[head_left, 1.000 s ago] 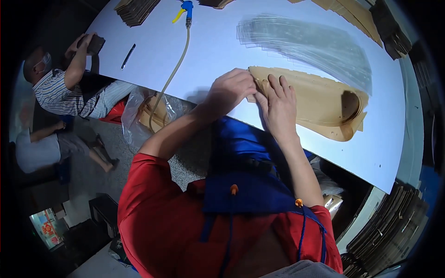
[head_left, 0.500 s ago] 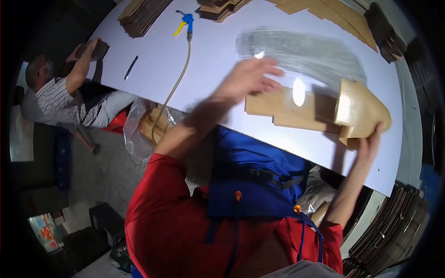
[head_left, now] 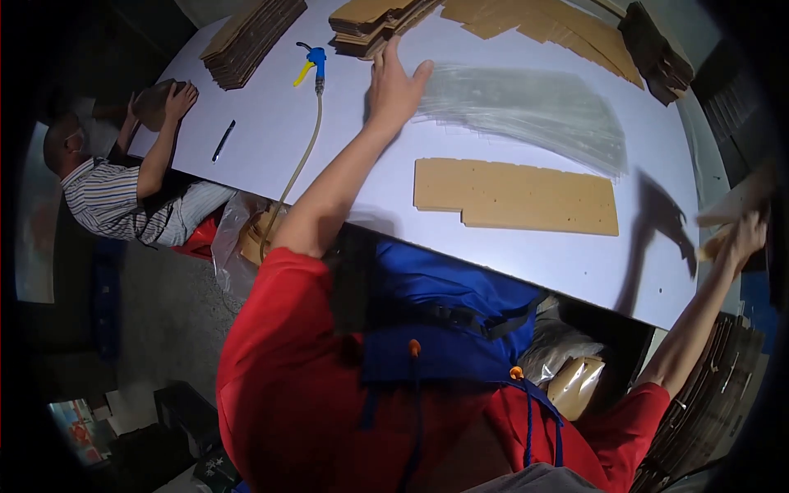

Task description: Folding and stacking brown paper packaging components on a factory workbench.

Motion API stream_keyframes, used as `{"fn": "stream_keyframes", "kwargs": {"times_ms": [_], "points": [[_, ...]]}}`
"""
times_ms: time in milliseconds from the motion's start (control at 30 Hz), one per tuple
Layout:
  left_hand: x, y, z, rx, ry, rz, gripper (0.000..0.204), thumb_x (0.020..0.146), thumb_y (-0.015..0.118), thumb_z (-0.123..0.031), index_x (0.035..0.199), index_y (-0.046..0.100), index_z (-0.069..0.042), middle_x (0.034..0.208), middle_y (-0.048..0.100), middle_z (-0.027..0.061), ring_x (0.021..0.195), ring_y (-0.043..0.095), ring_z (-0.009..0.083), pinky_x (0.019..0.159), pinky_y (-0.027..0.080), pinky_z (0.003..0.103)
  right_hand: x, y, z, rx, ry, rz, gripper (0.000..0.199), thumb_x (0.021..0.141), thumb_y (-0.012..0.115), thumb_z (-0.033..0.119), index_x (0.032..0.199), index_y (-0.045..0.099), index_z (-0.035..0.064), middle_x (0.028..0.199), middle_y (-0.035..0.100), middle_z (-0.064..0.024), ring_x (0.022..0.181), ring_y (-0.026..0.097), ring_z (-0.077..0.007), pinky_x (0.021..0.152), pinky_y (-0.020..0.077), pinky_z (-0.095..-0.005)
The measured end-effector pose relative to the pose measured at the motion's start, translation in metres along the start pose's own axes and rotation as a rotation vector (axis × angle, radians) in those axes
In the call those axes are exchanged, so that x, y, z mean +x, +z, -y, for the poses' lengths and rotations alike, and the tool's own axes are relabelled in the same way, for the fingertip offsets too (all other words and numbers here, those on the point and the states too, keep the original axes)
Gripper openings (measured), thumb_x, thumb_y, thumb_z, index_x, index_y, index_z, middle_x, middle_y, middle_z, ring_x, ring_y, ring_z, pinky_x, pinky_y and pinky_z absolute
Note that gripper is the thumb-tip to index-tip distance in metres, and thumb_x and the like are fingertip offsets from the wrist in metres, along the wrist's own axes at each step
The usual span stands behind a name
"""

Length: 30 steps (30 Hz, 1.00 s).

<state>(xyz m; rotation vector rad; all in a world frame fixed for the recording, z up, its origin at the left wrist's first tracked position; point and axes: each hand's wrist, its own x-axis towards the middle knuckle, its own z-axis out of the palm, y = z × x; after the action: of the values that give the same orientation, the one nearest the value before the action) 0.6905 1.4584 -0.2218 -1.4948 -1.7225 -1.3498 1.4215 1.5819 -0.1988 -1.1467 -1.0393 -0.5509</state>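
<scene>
Left hand (head_left: pixel 394 82) now reaches clear sheets (head_left: pixel 526 107); cardboard panel (head_left: pixel 518 195) lies flat (tan).

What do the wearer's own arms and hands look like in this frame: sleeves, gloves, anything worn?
Both arms are bare from short red sleeves down. The left hand and right hand wear no gloves; no watch or rings are visible. A blue apron with orange toggles covers the red shirt.

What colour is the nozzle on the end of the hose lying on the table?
Blue with a yellow trigger, the hose nozzle; head view.
</scene>
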Motion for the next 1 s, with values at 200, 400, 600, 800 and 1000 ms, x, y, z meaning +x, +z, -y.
{"fn": "stream_keyframes", "kwargs": {"times_ms": [200,400,600,800,1000], "points": [[-0.127,-0.1,-0.005,-0.164,0.387,0.624,0.041,0.09,0.077,-0.025,0.12,0.069,0.002,0.128,0.068,0.0154,0.118,0.064,0.0329,0.1,0.052,0.04,-0.2,0.017,0.282,0.521,-0.287,0.422,0.048,0.09,0.062,-0.007,0.134,0.07,0.0092,0.119,0.075,-0.0065,0.098,0.07,-0.0234,0.089,0.0544,-0.032],[-0.135,-0.106,-0.009,-0.18,0.436,0.672,0.023,0.09,0.074,-0.011,0.109,0.073,0.001,0.127,0.07,0.0121,0.119,0.064,0.0295,0.1,0.053,0.036,-0.375,0.002,0.43,0.496,-0.446,0.88,0.025,0.097,0.061,0.012,0.119,0.071,0.0045,0.127,0.067,-0.0158,0.118,0.061,-0.0361,0.101,0.0458,-0.0437],[-0.117,-0.089,-0.017,-0.167,0.613,0.471,0.023,0.094,0.071,-0.01,0.114,0.071,0.002,0.12,0.071,0.0121,0.113,0.066,0.0288,0.097,0.055,0.033,-0.395,-0.001,0.435,0.495,-0.339,0.794,0.03,0.102,0.061,0.024,0.115,0.071,-0.0015,0.123,0.068,-0.0175,0.119,0.06,-0.0366,0.102,0.045,-0.043],[-0.12,-0.09,-0.055,-1.115,-0.588,0.744,0.03,0.104,0.061,-0.011,0.13,0.061,0.005,0.115,0.071,0.0169,0.106,0.07,0.0245,0.091,0.059,0.029,-0.316,-0.036,0.401,0.738,0.808,1.253,0.047,0.107,0.058,0.039,0.097,0.074,-0.0038,0.113,0.069,-0.0171,0.101,0.065,-0.0267,0.084,0.0523,-0.0365],[-0.058,-0.092,-0.064,-1.062,-0.681,0.686,0.035,0.109,0.052,-0.014,0.137,0.054,0.008,0.12,0.07,0.0215,0.096,0.074,0.0193,0.077,0.063,0.025,-0.251,-0.016,0.067,1.448,1.354,0.559,0.059,0.102,0.069,0.034,0.147,0.048,0.0023,0.142,0.058,-0.019,0.125,0.062,-0.0315,0.103,0.057,-0.0445]]}}
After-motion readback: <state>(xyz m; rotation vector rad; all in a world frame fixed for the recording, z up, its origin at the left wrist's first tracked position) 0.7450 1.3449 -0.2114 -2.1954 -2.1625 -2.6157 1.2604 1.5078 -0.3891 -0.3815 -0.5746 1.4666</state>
